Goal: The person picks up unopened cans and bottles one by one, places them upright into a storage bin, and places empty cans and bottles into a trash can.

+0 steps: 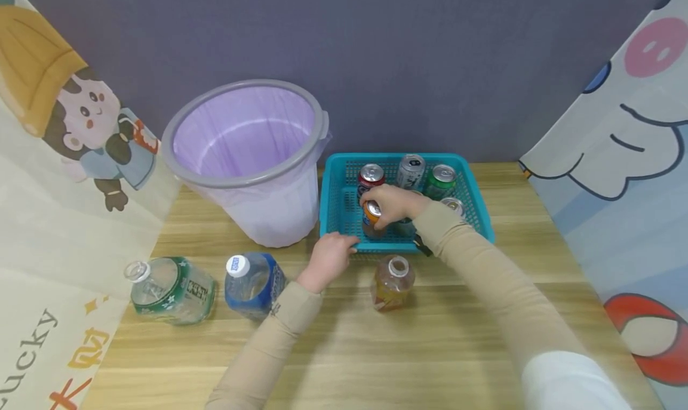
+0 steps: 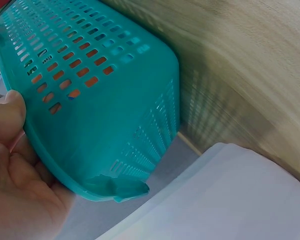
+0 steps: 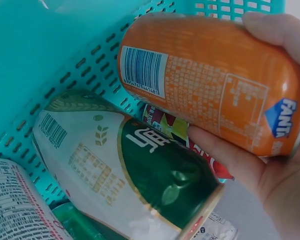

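My right hand [image 1: 396, 202] grips an orange Fanta can [image 3: 210, 85] by its upper part, thumb on one side and fingers on the other. The can stands inside the front left of a teal plastic basket [image 1: 329, 219]. Close beside it in the right wrist view is a green and white can [image 3: 115, 165]. My left hand [image 1: 330, 256] holds the basket's front rim near the left corner, its thumb [image 2: 14, 107] over the edge. In the basket are also a dark red can [image 1: 371, 176], a silver can [image 1: 411, 172] and a green-sided can [image 1: 441, 182].
A large bin [image 1: 279, 213] with a purple liner stands left of the basket. On the wooden table [image 1: 430, 350] are a green-labelled bottle [image 1: 174, 290], a blue-labelled bottle [image 1: 255, 284] and a brownish bottle [image 1: 393, 283] in front of the basket. A grey wall [image 1: 419, 64] rises behind.
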The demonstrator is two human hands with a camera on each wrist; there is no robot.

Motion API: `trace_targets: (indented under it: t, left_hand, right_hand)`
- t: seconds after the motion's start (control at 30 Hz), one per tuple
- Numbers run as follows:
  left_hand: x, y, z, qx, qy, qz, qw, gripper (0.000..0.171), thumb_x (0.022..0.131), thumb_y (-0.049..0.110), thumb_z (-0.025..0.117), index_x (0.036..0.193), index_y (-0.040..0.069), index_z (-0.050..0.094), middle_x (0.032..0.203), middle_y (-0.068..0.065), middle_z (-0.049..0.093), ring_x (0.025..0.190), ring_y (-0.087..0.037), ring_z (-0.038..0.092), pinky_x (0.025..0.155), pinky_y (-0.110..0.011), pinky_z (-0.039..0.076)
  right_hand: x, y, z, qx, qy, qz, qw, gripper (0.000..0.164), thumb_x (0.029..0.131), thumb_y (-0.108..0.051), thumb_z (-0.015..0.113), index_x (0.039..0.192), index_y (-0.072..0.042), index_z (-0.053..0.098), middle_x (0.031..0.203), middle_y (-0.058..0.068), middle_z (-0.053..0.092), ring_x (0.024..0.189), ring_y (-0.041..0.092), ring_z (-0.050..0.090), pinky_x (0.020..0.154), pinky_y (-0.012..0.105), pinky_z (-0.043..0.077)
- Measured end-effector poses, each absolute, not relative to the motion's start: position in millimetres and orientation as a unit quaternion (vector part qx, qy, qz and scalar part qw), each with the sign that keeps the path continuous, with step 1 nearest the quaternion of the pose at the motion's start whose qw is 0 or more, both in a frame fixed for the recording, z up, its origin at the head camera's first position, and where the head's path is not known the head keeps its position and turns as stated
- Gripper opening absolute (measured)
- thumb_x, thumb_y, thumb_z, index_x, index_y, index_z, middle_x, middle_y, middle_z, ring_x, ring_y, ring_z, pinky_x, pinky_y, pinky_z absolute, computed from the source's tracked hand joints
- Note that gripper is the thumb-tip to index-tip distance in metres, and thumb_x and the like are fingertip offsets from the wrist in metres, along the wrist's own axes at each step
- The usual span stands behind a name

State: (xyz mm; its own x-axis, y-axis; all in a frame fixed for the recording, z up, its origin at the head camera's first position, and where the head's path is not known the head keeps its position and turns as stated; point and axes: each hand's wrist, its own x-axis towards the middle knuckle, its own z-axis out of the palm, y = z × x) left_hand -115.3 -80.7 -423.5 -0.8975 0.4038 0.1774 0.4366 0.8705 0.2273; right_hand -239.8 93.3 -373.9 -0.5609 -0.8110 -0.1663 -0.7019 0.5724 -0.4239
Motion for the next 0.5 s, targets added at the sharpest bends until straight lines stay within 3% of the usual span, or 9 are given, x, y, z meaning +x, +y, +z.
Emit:
trace_targets:
  t: [0.5]
  left_hand:
    - [-113,-80,-422,-0.222,-0.962,-0.138,0.075,0.019,0.085,0.015,0.069,0.102,0.010,0.072,0.093,-0.003,0.074,0.076,-0.020,0.064,0.071,-0.032,0.053]
  right_hand:
    - [-244,85,-390,-0.427,0.872,-0.158,0.183,0.050,0.072,-0.008,0.077,0.119,-0.003,0.059,0.110,0.012,0.063,0.094,0.023,0.061,0.080,0.035,0.053]
